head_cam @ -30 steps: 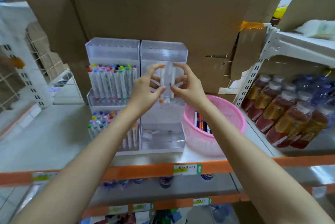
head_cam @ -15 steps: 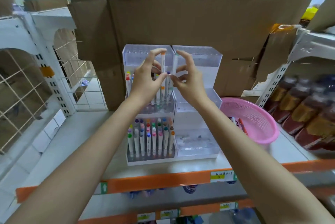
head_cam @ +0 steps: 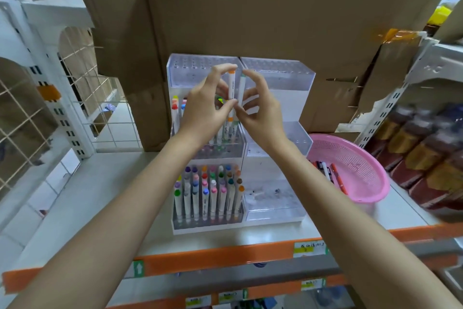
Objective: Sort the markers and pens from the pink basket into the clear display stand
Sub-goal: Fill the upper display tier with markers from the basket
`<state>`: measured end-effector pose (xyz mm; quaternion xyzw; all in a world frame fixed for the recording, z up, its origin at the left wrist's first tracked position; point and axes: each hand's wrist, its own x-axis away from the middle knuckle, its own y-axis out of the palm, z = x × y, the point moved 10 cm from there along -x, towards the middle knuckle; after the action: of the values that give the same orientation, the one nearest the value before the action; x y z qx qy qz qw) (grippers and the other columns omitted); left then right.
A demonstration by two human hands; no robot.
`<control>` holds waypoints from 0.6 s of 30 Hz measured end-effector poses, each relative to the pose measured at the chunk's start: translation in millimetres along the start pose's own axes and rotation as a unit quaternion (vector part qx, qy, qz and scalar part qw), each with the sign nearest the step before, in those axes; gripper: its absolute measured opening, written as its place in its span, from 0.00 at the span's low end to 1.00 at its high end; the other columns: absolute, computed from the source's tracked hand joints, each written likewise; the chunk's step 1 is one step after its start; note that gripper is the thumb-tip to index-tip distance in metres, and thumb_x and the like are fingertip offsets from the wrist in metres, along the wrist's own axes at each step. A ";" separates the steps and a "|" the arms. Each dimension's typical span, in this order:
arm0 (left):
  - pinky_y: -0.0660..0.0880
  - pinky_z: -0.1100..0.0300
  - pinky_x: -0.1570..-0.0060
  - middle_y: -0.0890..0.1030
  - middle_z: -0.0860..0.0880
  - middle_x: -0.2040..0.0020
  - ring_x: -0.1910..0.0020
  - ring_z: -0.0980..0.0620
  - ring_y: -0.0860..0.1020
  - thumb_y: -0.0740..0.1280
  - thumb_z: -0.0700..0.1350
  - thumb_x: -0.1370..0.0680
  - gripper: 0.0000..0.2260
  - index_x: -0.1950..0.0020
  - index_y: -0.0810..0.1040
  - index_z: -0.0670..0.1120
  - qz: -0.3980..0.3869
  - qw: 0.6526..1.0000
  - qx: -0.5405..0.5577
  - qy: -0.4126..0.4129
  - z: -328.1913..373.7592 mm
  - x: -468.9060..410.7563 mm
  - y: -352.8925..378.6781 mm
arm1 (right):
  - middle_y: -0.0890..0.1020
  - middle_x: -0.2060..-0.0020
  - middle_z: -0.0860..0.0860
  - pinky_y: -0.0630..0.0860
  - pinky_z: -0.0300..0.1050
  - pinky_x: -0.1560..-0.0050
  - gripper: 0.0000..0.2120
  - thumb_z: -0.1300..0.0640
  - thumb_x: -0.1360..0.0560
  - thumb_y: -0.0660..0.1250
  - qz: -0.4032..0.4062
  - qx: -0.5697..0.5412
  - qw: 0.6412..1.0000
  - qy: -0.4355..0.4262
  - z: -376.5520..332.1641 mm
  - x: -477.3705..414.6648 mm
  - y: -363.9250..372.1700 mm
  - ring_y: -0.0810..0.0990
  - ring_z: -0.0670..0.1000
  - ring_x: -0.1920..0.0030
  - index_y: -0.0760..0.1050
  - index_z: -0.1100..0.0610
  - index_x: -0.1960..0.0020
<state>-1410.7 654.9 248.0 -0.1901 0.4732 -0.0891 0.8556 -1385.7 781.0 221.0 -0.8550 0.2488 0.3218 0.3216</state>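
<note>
I have two white-barrelled markers upright and side by side in front of the upper left part of the clear display stand. My left hand pinches the orange-capped marker lengthwise, with the index fingertip on its top cap and the thumb against the lower barrel. My right hand pinches the second marker the same way, index on top and thumb low. Its cap looks pale green, though blur makes that uncertain. The two barrels are almost touching, and my thumbs meet just below their middles.

Behind my hands, the stand's middle left tier holds a row of standing markers, partly hidden by my wrists. The bottom left tier is packed with upright markers with many-coloured caps. The right half of the stand shows bare clear compartments, with some small bits I cannot identify in the bottom one.

The pink basket sits just to the right of the stand on the same shelf, which has an orange front edge. A few pens lie in the basket against its left wall, one of them orange.

Large cardboard boxes rise directly behind the stand. Bottles of brownish drink stand in rows at far right, and a white wire grid fills the left.
</note>
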 end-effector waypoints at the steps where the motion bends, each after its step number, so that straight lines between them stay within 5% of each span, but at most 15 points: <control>1: 0.76 0.67 0.56 0.78 0.49 0.59 0.60 0.56 0.78 0.72 0.38 0.27 0.25 0.33 0.69 0.47 -0.004 1.000 -0.007 0.002 -0.9 1.0 0.9 | 0.77 0.60 0.51 0.78 0.40 0.63 0.28 0.62 0.27 0.71 -0.005 -0.002 1.000 -0.001 0.4 0.4 1.5 0.79 0.47 0.61 0.66 0.53 0.30; 6: 0.72 0.72 0.57 0.77 0.50 0.59 0.59 0.56 0.78 0.72 0.37 0.28 0.25 0.33 0.69 0.47 -0.027 0.999 -0.027 -0.002 -4.1 5.7 7.8 | 0.77 0.59 0.51 0.78 0.41 0.63 0.29 0.65 0.29 0.71 -0.012 -0.007 1.000 0.000 2.7 1.4 4.3 0.79 0.48 0.61 0.66 0.53 0.31; 12: 0.79 0.57 0.55 0.77 0.54 0.59 0.57 0.53 0.80 0.73 0.40 0.27 0.24 0.34 0.69 0.47 -0.052 0.997 -0.058 -0.016 -7.5 5.3 10.6 | 0.78 0.58 0.53 0.78 0.40 0.63 0.30 0.63 0.29 0.72 -0.014 -0.013 1.000 -0.002 5.7 3.5 3.8 0.78 0.47 0.61 0.66 0.52 0.30; 18: 0.78 0.58 0.55 0.79 0.49 0.57 0.56 0.52 0.79 0.74 0.42 0.28 0.23 0.35 0.70 0.46 -0.047 0.996 -0.081 -0.003 -7.8 5.6 9.6 | 0.77 0.58 0.53 0.77 0.36 0.62 0.30 0.63 0.29 0.72 -0.012 -0.011 1.000 -0.003 7.1 4.2 1.5 0.79 0.48 0.60 0.66 0.52 0.30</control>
<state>-1414.6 659.9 236.0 -0.2811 0.4669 -0.0901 0.8336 -1386.6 784.1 213.2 -0.8606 0.2343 0.3231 0.3164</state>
